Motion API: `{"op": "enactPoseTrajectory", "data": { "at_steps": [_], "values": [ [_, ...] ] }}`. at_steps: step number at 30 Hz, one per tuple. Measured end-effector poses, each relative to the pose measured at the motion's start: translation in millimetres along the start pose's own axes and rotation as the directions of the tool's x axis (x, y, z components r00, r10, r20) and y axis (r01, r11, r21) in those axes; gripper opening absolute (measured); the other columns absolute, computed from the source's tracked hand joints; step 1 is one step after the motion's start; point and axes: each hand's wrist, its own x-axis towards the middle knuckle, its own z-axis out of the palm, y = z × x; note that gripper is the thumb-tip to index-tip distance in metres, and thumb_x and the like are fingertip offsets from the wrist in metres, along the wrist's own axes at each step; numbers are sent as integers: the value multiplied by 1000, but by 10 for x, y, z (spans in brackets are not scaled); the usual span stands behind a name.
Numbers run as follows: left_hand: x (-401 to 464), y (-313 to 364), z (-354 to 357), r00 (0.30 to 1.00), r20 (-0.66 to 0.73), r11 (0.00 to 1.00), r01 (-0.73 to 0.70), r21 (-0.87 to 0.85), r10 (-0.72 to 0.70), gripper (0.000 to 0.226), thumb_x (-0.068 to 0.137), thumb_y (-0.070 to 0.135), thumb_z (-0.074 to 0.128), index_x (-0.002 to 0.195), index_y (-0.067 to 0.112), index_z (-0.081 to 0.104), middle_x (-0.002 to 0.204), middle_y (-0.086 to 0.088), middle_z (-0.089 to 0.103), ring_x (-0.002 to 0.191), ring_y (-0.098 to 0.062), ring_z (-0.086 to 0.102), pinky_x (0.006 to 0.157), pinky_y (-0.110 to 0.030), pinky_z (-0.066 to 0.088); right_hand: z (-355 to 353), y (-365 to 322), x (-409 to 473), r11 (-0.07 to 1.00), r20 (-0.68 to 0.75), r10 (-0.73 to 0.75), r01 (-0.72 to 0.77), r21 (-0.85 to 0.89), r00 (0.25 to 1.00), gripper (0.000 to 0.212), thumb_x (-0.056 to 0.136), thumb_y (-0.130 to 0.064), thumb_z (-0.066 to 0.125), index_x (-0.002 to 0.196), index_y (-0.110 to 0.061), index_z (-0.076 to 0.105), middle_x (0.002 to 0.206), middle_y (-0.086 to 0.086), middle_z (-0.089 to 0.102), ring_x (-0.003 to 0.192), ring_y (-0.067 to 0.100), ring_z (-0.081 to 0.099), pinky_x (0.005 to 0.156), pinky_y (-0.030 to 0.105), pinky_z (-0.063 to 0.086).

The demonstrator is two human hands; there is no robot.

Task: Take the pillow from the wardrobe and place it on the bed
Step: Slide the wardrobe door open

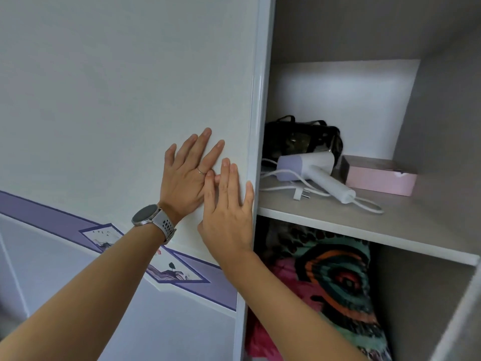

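A colourful patterned pillow (335, 285), teal, orange and pink, sits in the lower wardrobe compartment under the shelf, partly hidden by my right forearm. The white sliding wardrobe door (125, 95) fills the left of the view, and the right side of the wardrobe stands exposed. My left hand (188, 175), with a ring and a wristwatch, lies flat on the door with fingers spread. My right hand (227, 207) presses flat beside it, its fingers close to the door's right edge. Neither hand holds anything. No bed is in view.
On the wardrobe shelf (364, 222) lie a white and lilac hair dryer (312, 170) with its cord, a black bag (299, 138) behind it, and a pink box (380, 175). A purple decorative band (52, 220) crosses the door.
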Motion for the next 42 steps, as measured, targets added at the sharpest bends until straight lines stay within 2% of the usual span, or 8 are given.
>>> {"op": "enactPoseTrajectory", "data": {
  "at_steps": [7, 11, 14, 17, 20, 23, 27, 42],
  "values": [
    [-160, -805, -46, 995, 92, 999, 49, -14, -48, 60, 99, 53, 11, 149, 23, 22, 157, -15, 27, 141, -36, 28, 104, -60, 30, 135, -773, 330, 997, 1, 15, -15, 71, 1000, 72, 87, -31, 50, 152, -13, 28, 161, 12, 24, 148, 27, 22, 118, 46, 8],
    [-252, -1139, -90, 990, 125, 997, 73, -7, -72, 56, 100, 48, 17, 149, 22, 25, 157, -16, 28, 140, -39, 32, 99, -59, 35, 185, -1089, 464, 991, -5, 0, 1, 132, 1000, 67, 88, -25, 44, 152, -13, 30, 160, 12, 25, 148, 27, 22, 117, 43, 8],
    [-326, -1368, -94, 983, 147, 994, 104, 18, -106, 55, 99, 40, 28, 151, 23, 23, 159, -13, 25, 141, -38, 30, 100, -59, 34, 221, -1293, 554, 985, 13, -37, 34, 171, 999, 68, 89, -26, 43, 153, -11, 25, 162, 13, 21, 150, 27, 17, 118, 42, 4],
    [-385, -1522, -119, 970, 177, 986, 163, 18, -164, 57, 99, 39, 29, 153, 25, 19, 162, -10, 18, 145, -36, 24, 104, -59, 30, 272, -1427, 621, 982, 32, -62, 55, 182, 998, 69, 92, -25, 38, 155, -11, 14, 164, 10, 12, 151, 24, 9, 118, 39, -2],
    [-411, -1604, -140, 955, 210, 977, 215, -5, -209, 59, 100, 42, 25, 154, 23, 15, 163, -10, 12, 147, -34, 20, 107, -58, 27, 329, -1484, 690, 977, 49, -115, 104, 187, 992, 65, 99, -23, 27, 155, -10, -3, 166, 7, 0, 151, 20, -2, 118, 34, -7],
    [-433, -1651, -161, 942, 237, 968, 249, -26, -236, 62, 98, 45, 21, 155, 21, 15, 163, -11, 11, 147, -35, 17, 108, -58, 28, 357, -1509, 751, 973, 45, -155, 145, 179, 987, 60, 102, -21, 17, 153, -8, -11, 166, 4, -6, 151, 16, -5, 118, 32, -7],
    [-445, -1714, -164, 939, 243, 966, 258, -25, -244, 64, 97, 47, 19, 155, 20, 15, 163, -12, 10, 148, -35, 17, 108, -57, 28, 351, -1523, 768, 961, 68, -185, 166, 223, 980, 61, 101, -19, 19, 153, -9, -10, 166, 3, -6, 151, 15, -5, 119, 32, -6],
    [-426, -1506, -24, 962, 181, 974, 218, -59, -205, 61, 99, 39, 32, 154, 19, 15, 162, -16, 13, 146, -39, 20, 104, -58, 32, 312, -1307, 638, 982, 44, -164, 159, 105, 985, 67, 96, -24, 28, 154, -8, -3, 166, 5, 2, 152, 16, 1, 119, 33, -3]
  ]
}}
